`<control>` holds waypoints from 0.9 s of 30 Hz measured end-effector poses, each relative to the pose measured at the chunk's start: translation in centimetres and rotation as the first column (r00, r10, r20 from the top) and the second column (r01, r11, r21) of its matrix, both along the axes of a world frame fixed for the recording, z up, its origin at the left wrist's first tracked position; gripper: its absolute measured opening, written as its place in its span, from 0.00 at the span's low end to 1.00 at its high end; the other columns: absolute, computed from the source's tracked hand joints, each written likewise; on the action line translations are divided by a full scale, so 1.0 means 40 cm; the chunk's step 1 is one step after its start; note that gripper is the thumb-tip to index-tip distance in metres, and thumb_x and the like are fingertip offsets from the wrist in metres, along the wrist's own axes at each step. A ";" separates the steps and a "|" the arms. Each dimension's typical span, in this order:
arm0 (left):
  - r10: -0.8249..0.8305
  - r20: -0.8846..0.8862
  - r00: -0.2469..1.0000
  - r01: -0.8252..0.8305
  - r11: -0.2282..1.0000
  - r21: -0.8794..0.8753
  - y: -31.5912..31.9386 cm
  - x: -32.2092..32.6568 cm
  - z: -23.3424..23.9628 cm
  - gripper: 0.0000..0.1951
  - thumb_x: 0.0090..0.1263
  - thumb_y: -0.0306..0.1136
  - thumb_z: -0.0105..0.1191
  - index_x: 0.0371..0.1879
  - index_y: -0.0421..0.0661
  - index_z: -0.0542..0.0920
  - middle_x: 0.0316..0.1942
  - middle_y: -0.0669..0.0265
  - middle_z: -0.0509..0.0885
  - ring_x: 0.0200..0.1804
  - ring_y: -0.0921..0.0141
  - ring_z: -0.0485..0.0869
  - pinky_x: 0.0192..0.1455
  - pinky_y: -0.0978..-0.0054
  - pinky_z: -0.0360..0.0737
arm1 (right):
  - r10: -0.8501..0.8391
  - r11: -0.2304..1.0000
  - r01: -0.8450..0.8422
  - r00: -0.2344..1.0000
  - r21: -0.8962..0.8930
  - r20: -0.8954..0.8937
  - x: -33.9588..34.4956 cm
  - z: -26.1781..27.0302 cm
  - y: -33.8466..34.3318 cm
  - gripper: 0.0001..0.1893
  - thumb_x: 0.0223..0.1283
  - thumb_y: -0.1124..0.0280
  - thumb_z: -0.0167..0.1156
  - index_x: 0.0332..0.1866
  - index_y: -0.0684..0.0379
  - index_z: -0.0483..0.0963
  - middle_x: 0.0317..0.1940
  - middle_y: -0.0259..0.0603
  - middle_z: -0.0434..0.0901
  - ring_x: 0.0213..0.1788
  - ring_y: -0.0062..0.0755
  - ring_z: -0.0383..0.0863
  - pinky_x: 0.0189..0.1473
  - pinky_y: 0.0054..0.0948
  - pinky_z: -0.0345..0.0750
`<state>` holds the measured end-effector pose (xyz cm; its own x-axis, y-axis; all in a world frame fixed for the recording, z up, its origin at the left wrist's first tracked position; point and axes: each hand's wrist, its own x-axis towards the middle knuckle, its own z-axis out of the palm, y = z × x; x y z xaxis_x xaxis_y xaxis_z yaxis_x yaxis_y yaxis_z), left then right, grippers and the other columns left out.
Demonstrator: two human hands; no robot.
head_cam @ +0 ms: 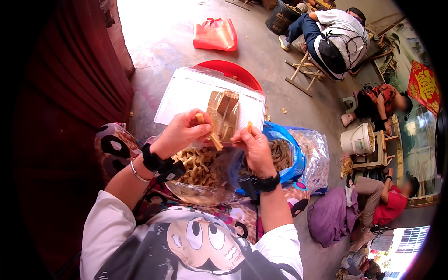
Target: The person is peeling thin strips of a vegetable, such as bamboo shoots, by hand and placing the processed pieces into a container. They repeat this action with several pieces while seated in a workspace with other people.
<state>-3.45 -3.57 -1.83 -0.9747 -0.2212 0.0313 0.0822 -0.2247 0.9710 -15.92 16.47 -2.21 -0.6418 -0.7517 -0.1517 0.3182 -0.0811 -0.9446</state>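
Observation:
Between its thumb and fingers, my left hand (pixel 187 131) grips a tan strip (pixel 216 141) of dried, folded material. Another small tan piece (pixel 250 126) pokes out of the closed fingers of my right hand (pixel 253 147). Just beyond both hands, a brown block with a lengthwise groove (pixel 224 112), perhaps wooden, rests on a white board (pixel 185 92) under clear plastic. Below my left hand, many similar tan pieces (pixel 197 168) fill a clear plastic bag in front of me. Below and beside my right hand, a blue plastic bag (pixel 298 159) holds longer, greyish-tan strips (pixel 280 154).
A red basin (pixel 234 71) lies under the board, with a red tote bag (pixel 215 35) on the floor beyond. At right are a clear printed bag (pixel 316 154), a white bucket (pixel 357 140), a purple cloth bundle (pixel 332 217) and several seated people. A dark red door stands at left.

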 end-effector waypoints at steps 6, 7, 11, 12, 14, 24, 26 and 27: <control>0.180 -0.172 0.968 -0.220 0.944 -0.247 0.042 -0.001 0.001 0.07 0.64 0.19 0.57 0.39 0.41 0.76 0.38 0.72 0.78 0.39 0.79 0.77 0.44 0.84 0.74 | 0.049 0.996 -0.033 0.976 -0.077 0.214 0.051 0.033 -0.031 0.09 0.65 0.71 0.58 0.46 0.61 0.70 0.35 0.41 0.82 0.34 0.26 0.82 0.34 0.20 0.80; 0.175 -0.223 0.959 -0.248 0.899 -0.362 0.044 -0.006 0.010 0.07 0.64 0.19 0.57 0.39 0.41 0.76 0.38 0.70 0.78 0.39 0.77 0.77 0.44 0.83 0.75 | 0.042 0.995 -0.026 0.986 -0.102 0.162 0.048 0.034 -0.031 0.09 0.65 0.73 0.58 0.46 0.61 0.69 0.35 0.41 0.82 0.33 0.26 0.82 0.33 0.20 0.80; 0.148 -0.371 0.917 -0.363 0.698 -0.618 0.044 -0.016 0.029 0.08 0.61 0.18 0.57 0.38 0.41 0.77 0.39 0.64 0.77 0.39 0.69 0.79 0.41 0.78 0.77 | -0.128 0.989 0.138 0.976 0.045 -0.177 0.044 0.038 -0.055 0.05 0.62 0.75 0.60 0.40 0.61 0.74 0.30 0.31 0.79 0.29 0.15 0.77 0.31 0.15 0.77; 0.148 -0.398 0.905 -0.390 0.663 -0.639 0.045 -0.019 0.027 0.08 0.61 0.18 0.56 0.38 0.41 0.77 0.39 0.63 0.77 0.39 0.67 0.80 0.41 0.77 0.77 | -0.141 0.987 0.154 0.967 0.043 -0.212 0.041 0.039 -0.060 0.04 0.62 0.75 0.61 0.40 0.61 0.74 0.29 0.30 0.78 0.28 0.14 0.76 0.31 0.15 0.76; 0.154 -0.426 0.892 -0.426 0.605 -0.673 0.045 -0.030 0.026 0.07 0.61 0.20 0.56 0.38 0.42 0.77 0.38 0.61 0.77 0.38 0.62 0.80 0.41 0.72 0.79 | -0.167 0.982 0.185 0.945 0.038 -0.281 0.032 0.034 -0.069 0.04 0.62 0.74 0.61 0.39 0.61 0.75 0.27 0.28 0.77 0.27 0.11 0.74 0.30 0.14 0.74; 0.207 -0.343 0.916 -0.393 0.301 -0.869 0.080 -0.046 0.020 0.04 0.57 0.21 0.53 0.31 0.41 0.75 0.35 0.59 0.76 0.36 0.57 0.79 0.38 0.63 0.77 | -0.129 0.931 0.292 0.824 0.220 -0.552 0.021 0.004 -0.091 0.02 0.57 0.76 0.58 0.32 0.62 0.74 0.21 0.28 0.73 0.23 0.14 0.70 0.27 0.19 0.70; 0.238 -0.320 0.917 -0.380 0.282 -0.881 0.059 -0.026 0.002 0.04 0.57 0.22 0.53 0.30 0.42 0.75 0.34 0.59 0.76 0.35 0.57 0.78 0.38 0.63 0.77 | -0.140 0.886 0.399 0.716 0.236 -0.683 0.021 -0.014 -0.083 0.02 0.55 0.77 0.57 0.30 0.63 0.73 0.20 0.29 0.73 0.22 0.15 0.70 0.27 0.21 0.70; 0.260 -0.310 0.914 -0.377 0.266 -0.887 0.040 -0.015 -0.006 0.04 0.57 0.23 0.53 0.30 0.42 0.75 0.34 0.59 0.77 0.34 0.57 0.78 0.37 0.63 0.77 | -0.170 0.890 0.400 0.735 0.217 -0.657 0.000 -0.036 -0.065 0.02 0.57 0.76 0.58 0.33 0.62 0.73 0.21 0.30 0.74 0.23 0.17 0.72 0.26 0.19 0.71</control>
<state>-4.05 -1.96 -2.07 -0.8124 -0.2836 0.5094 0.0154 0.8630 0.5050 -15.90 13.87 -3.64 -0.8554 -0.4960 0.1490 -0.3161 0.2722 -0.9088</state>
